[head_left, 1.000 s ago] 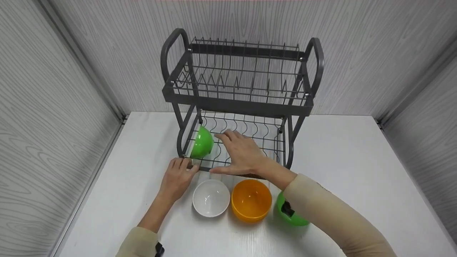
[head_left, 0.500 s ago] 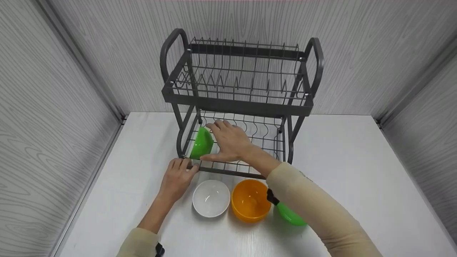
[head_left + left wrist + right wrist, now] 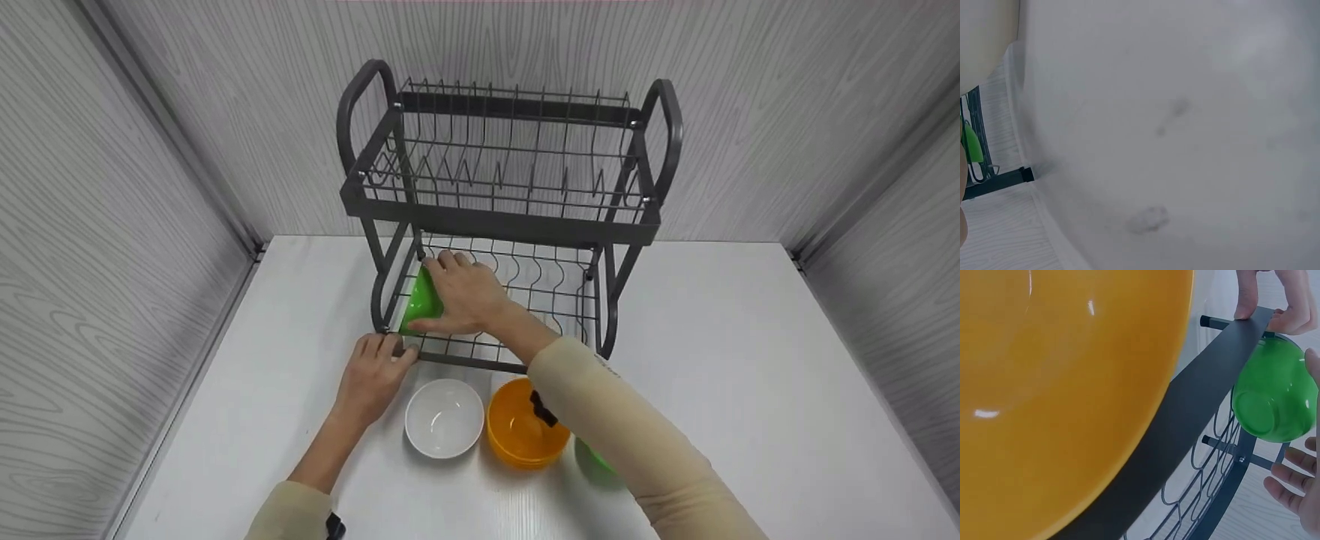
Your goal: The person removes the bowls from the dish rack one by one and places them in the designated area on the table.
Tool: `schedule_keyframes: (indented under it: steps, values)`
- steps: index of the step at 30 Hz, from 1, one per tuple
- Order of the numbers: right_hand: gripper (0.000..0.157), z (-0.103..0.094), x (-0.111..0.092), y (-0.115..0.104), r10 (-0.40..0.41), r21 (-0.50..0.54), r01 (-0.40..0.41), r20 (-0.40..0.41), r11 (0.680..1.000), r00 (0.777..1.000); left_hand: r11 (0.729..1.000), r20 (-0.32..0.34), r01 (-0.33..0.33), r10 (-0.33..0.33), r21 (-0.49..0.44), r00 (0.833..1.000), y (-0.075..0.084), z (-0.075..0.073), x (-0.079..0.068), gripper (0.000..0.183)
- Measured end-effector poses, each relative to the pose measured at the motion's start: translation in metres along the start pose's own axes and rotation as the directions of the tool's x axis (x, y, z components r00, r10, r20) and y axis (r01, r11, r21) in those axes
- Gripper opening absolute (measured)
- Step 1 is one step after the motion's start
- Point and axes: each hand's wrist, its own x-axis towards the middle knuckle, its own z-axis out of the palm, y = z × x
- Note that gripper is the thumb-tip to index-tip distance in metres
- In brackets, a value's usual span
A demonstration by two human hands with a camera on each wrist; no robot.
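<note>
A green bowl [image 3: 424, 295] stands tilted on its side at the left end of the lower shelf of a dark dish rack [image 3: 480, 365]. Around it my right hand [image 3: 466, 296] reaches, partly covering it in the head view. In the right wrist view, the fingers [image 3: 1291, 479] are spread beside the green bowl [image 3: 1275, 394], with the thumb close to its other side; contact is unclear. My left hand [image 3: 373, 379] grips the rack's front left corner, thumb and fingers on either side of the front bar. The left wrist view shows mostly tabletop.
In front of the rack stand a white bowl [image 3: 444, 418], stacked orange bowls [image 3: 517, 424] and another green bowl [image 3: 598, 457], mostly hidden under the right sleeve [image 3: 622, 427]. The rack's upper tier [image 3: 499, 217] overhangs the lower shelf. Grey panels [image 3: 135, 300] enclose the white table [image 3: 712, 337].
My right hand has moved left and slightly back, from beside the tilted green bowl to around it. The right forearm now covers more of the front bowls. My left hand stays put.
</note>
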Motion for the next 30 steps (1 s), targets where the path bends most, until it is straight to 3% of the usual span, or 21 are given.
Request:
schedule_keyframes:
  steps: [20,30]
  values:
    - [0.123,0.021,0.005,-0.008,0.08,0.08,-0.084,0.056,0.993,0.995,1.0,-0.012,-0.007,0.007,0.002,1.0,0.002,0.0,0.0,0.016]
    - [0.121,0.027,0.007,-0.008,0.071,0.109,-0.073,0.022,0.991,0.997,1.0,-0.008,-0.003,0.003,-0.002,1.0,0.001,-0.002,0.001,0.009]
